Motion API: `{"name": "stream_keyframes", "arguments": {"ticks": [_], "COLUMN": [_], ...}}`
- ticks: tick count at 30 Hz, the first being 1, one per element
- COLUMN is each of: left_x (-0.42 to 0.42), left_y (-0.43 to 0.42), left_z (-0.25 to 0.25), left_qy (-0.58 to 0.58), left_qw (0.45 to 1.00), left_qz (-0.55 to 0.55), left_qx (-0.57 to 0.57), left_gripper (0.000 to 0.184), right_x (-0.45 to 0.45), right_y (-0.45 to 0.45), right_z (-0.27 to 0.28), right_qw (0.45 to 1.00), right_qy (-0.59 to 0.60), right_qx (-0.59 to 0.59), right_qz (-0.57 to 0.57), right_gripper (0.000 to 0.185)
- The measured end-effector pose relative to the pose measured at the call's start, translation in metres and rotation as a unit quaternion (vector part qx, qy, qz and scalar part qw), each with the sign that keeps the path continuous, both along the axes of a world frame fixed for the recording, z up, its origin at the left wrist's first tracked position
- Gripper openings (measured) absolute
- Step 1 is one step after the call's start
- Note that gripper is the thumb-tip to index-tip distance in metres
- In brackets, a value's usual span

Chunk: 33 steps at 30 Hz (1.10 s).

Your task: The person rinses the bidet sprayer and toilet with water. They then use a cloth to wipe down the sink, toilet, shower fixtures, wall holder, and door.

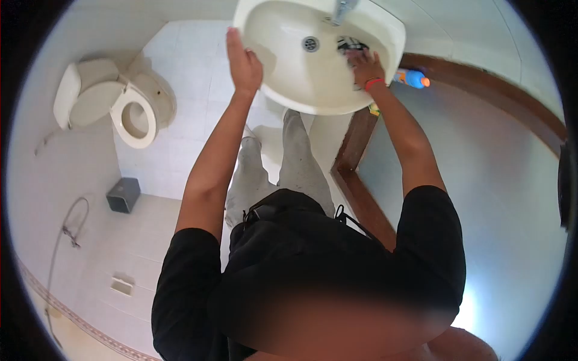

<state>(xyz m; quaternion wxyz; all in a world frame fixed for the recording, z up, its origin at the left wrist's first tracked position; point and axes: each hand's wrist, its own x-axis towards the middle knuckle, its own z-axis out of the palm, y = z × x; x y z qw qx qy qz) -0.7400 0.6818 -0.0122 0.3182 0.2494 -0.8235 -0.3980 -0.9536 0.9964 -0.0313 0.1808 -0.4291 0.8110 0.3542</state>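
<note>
A cream washbasin is at the top of the head view, with a metal drain in its bowl and a chrome tap at its far side. My right hand, a red band at the wrist, reaches into the right part of the bowl. Its fingers press on a black-and-white patterned cloth, part of which lies hidden under the hand. At the basin's left edge is my left hand, fingers stretched out along the outer rim, thumb apart, holding nothing.
To the right of the basin stands a blue bottle with an orange cap, near a brown door frame. Further left are a toilet with its lid raised, a dark grey bin and a hand shower hose.
</note>
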Motion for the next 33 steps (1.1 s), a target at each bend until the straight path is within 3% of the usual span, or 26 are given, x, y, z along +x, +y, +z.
{"name": "stream_keyframes", "arguments": {"ticks": [1,5,6,7,9,12,14,15,16,17,19,22,24,25,26,27,28,30,32,33], "left_x": [0.003,0.002,0.002,0.003,0.003,0.008,0.008,0.009,0.010,0.008,0.008,0.012,0.010,0.008,0.009,0.010,0.010,0.011,0.012,0.014], "left_y": [0.000,0.000,0.000,0.001,-0.001,-0.002,-0.007,-0.006,-0.005,-0.006,-0.005,-0.005,-0.008,-0.011,-0.010,-0.009,-0.011,-0.009,-0.010,-0.012], "left_z": [0.001,0.001,0.002,0.002,0.001,-0.001,-0.003,-0.002,0.000,0.000,0.000,0.005,0.004,0.005,0.005,0.006,0.006,0.007,0.007,0.006], "left_qy": [0.001,0.023,0.032,0.042,0.063,0.070,0.077,0.075,0.073,0.074,0.076,0.070,0.073,0.078,0.080,0.082,0.085,0.092,0.118,0.130], "left_qw": [1.000,1.000,0.999,0.999,0.998,0.997,0.997,0.997,0.997,0.997,0.996,0.996,0.996,0.996,0.996,0.995,0.995,0.993,0.988,0.985], "left_qz": [-0.004,0.018,0.020,0.019,0.017,0.016,0.014,0.013,0.011,0.010,0.008,0.006,0.004,0.003,0.000,-0.001,0.000,-0.001,-0.015,-0.020], "left_qx": [-0.002,-0.004,0.003,0.012,0.018,0.024,0.020,0.025,0.030,0.032,0.043,0.053,0.052,0.049,0.051,0.053,0.058,0.075,0.101,0.111], "left_gripper": [0.061,0.057,0.057,0.057,0.058,0.058,0.058,0.057,0.057,0.057,0.058,0.059,0.061,0.061,0.061,0.062,0.064,0.068,0.073,0.076], "right_x": [-0.005,0.090,0.119,0.134,0.147,0.150,0.143,0.133,0.108,0.101,0.065,0.060,0.063,0.069,0.075,0.088,0.092,0.111,0.136,0.149], "right_y": [0.004,-0.071,-0.108,-0.142,-0.213,-0.234,-0.184,-0.136,-0.070,-0.073,-0.032,-0.069,-0.134,-0.170,-0.218,-0.272,-0.303,-0.295,-0.264,-0.245], "right_z": [-0.014,-0.098,-0.088,-0.058,-0.008,-0.018,-0.025,-0.046,-0.085,-0.018,-0.007,-0.070,-0.129,-0.165,-0.150,-0.114,-0.079,-0.026,0.011,0.019], "right_qw": [0.996,1.000,0.983,0.785,0.611,0.657,0.746,0.821,0.883,0.950,0.991,0.924,0.799,0.706,0.609,0.541,0.506,0.503,0.548,0.595], "right_qy": [-0.005,-0.011,-0.138,-0.423,-0.536,-0.471,-0.479,-0.436,-0.358,-0.249,-0.048,0.048,0.007,-0.057,-0.183,-0.228,-0.273,-0.427,-0.504,-0.505], "right_qx": [-0.082,-0.006,-0.087,-0.361,-0.484,-0.534,-0.408,-0.307,-0.293,-0.057,-0.059,-0.221,-0.429,-0.573,-0.661,-0.668,-0.659,-0.631,-0.600,-0.583], "right_qz": [-0.014,0.000,-0.086,-0.273,-0.323,-0.247,-0.217,-0.205,-0.075,-0.180,-0.114,-0.307,-0.422,-0.413,-0.399,-0.457,-0.484,-0.408,-0.295,-0.224], "right_gripper": [0.069,0.068,0.071,0.072,0.072,0.071,0.070,0.066,0.067,0.071,0.075,0.073,0.079,0.084,0.084,0.085,0.084,0.081,0.074,0.070]}}
